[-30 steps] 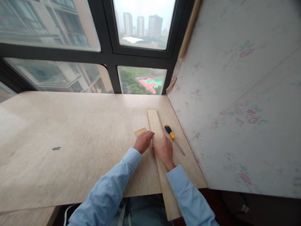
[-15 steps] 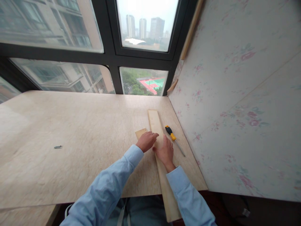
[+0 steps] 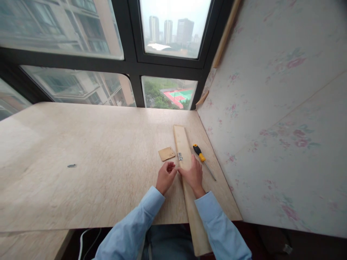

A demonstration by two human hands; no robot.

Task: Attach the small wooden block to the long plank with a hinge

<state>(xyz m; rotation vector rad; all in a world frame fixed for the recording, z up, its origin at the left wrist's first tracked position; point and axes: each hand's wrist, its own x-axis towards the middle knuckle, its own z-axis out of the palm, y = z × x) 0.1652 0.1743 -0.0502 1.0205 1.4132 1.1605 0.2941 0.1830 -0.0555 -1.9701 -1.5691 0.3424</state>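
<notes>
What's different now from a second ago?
The left hand has drawn back toward the person, off the small metal piece, which now shows on the long board. The small wooden plate is uncovered too. The right hand still holds the board; the screwdriver lies where it did.

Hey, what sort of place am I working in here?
Probably a room high up in a home, judging by the floral wallpaper on the right and the dark-framed window looking down on a sports court.
</notes>
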